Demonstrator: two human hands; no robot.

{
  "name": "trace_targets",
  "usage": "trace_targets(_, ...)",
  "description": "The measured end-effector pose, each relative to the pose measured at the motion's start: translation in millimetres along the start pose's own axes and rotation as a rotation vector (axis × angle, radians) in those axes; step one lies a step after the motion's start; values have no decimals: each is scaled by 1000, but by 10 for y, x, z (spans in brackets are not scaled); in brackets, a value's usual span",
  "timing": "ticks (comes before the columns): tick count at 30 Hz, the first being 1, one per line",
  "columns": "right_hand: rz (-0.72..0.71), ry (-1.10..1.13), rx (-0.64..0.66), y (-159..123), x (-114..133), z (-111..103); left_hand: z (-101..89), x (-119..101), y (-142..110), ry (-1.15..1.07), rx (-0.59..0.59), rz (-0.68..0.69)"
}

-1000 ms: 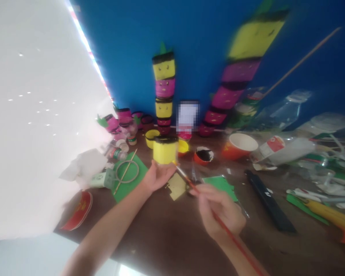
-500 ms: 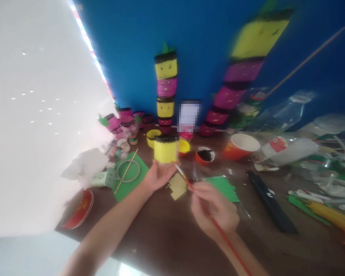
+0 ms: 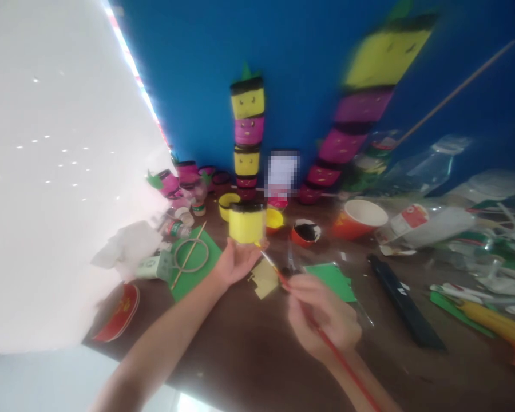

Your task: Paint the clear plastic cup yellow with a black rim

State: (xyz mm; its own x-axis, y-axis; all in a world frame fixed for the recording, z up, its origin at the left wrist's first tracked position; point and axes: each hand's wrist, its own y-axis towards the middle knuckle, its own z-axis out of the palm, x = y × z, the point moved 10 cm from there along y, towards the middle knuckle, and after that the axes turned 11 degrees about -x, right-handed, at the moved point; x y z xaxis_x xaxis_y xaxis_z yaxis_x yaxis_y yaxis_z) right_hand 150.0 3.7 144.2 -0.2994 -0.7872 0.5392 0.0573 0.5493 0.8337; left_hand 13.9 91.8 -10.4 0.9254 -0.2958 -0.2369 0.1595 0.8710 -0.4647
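A yellow-painted cup (image 3: 246, 226) with a black band round its top is held up over the table. My left hand (image 3: 238, 265) is closed under its lower part; some of the fingers are hidden behind it. A slim paintbrush (image 3: 342, 360) with a red handle lies in the pinched fingers of my right hand (image 3: 324, 317). Its bristles carry yellow and are at the cup's lower right edge; whether they touch, I cannot tell. Behind the cup stands a small tub of yellow paint (image 3: 275, 220), and right of that a red cup with black paint (image 3: 306, 232).
Stacks of painted yellow and pink cups (image 3: 248, 131) stand by the blue wall. On the left, green paper (image 3: 217, 252) bears a ring and a stick. A black case (image 3: 405, 303), an orange cup (image 3: 354, 220) and plastic bottles (image 3: 438, 220) crowd the right.
My right hand has shifted slightly right and down, and the brush tip sits a little lower by the cup's edge. The cup and my left hand have hardly moved.
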Motion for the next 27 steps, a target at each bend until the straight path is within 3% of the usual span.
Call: trace_targets(27, 44, -9, -42, -10, -66, -64, -24, 11, -18, 3, -69, -6)
